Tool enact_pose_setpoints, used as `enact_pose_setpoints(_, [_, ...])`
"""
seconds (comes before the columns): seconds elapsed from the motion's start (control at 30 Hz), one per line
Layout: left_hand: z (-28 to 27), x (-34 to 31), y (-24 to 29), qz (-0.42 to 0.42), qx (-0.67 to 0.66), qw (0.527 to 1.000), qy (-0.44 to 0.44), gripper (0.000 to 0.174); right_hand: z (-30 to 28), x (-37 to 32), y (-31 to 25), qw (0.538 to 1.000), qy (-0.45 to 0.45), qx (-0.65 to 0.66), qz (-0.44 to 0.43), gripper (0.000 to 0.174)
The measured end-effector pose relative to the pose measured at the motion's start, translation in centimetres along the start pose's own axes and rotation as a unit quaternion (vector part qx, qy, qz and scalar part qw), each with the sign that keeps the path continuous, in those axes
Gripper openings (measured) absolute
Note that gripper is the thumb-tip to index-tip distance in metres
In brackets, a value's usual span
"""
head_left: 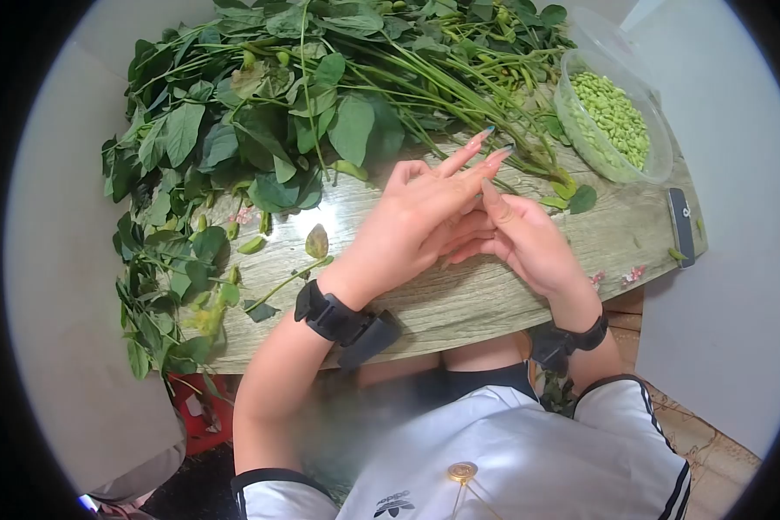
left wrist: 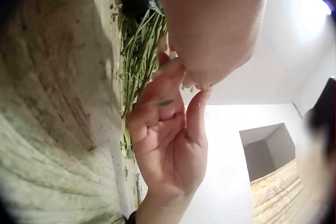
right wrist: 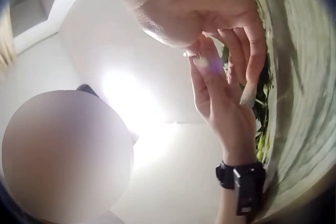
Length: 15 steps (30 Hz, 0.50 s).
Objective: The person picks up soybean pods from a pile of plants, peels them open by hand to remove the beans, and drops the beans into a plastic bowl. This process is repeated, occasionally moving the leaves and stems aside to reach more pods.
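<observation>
Both hands meet over the front middle of the table, and I see no object in either. My left hand [head_left: 416, 212] has its back up, with two long-nailed fingers stretched toward the far right. My right hand [head_left: 533, 238] comes in from the right, its thumb against the left fingers and its other fingers loosely bent beneath them. In the left wrist view, the right palm [left wrist: 170, 155] faces the camera. The right wrist view shows the left hand [right wrist: 226, 103] touching near the right thumb. Beyond the hands lie cut bean plants [head_left: 355, 121] with leaves, stems and green pods.
A clear plastic tub [head_left: 572, 130] of shelled green beans [head_left: 611, 117] stands at the far right. A dark flat device [head_left: 681, 227] lies at the table's right edge. Loose pods [head_left: 253, 245] and a leafy sprig [head_left: 317, 241] lie left of the hands on the wooden table [head_left: 425, 321].
</observation>
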<state>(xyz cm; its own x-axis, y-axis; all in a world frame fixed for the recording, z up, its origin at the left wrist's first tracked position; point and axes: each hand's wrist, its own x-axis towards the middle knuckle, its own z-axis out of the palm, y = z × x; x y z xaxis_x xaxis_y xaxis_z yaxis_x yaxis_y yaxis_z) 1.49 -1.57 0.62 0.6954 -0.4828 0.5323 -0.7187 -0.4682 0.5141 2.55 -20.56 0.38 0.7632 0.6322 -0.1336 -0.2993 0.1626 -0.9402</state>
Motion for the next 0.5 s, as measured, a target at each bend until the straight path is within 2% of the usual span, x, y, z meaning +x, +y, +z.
enact_pose_setpoints(0.03, [0.1,0.0,0.2,-0.006,0.051,0.998,-0.022,0.051,-0.1,0.1,0.0,1.000,0.006,0.020,0.001,0.053])
enact_pose_setpoints(0.17, [0.7,-0.2,-0.1,-0.001,0.075,0.996,-0.056,0.056,-0.7,0.1,0.3,0.998,0.032,0.046,-0.012,0.045])
enact_pose_setpoints(0.23, [0.9,-0.1,0.1,-0.021,-0.058,0.997,-0.035,0.055,-1.4,-0.1,0.4,0.999,0.022,0.043,-0.009,0.043])
enact_pose_setpoints(0.27, [0.9,-0.2,0.2,-0.021,-0.058,0.998,-0.033,0.055,-1.6,-0.2,0.4,0.999,0.012,0.041,-0.009,0.041])
enact_pose_setpoints(0.33, [0.7,-0.4,0.2,-0.069,-0.154,0.984,-0.056,0.057,-1.5,-0.4,0.1,1.000,0.014,0.020,-0.013,0.038])
enact_pose_setpoints(0.43, [0.8,-0.4,0.5,-0.089,-0.183,0.978,-0.043,0.056,-1.0,-1.2,-0.9,0.999,0.036,-0.012,-0.010,0.033])
enact_pose_setpoints(0.47, [0.4,-0.4,0.5,-0.088,-0.183,0.978,-0.043,0.056,-1.0,-1.5,-1.2,0.998,0.057,-0.024,-0.002,0.030])
enact_pose_setpoints(0.5, [-0.6,-0.4,0.3,-0.062,-0.090,0.992,-0.058,0.048,-2.2,-1.8,-1.5,0.998,0.037,-0.013,-0.051,0.030])
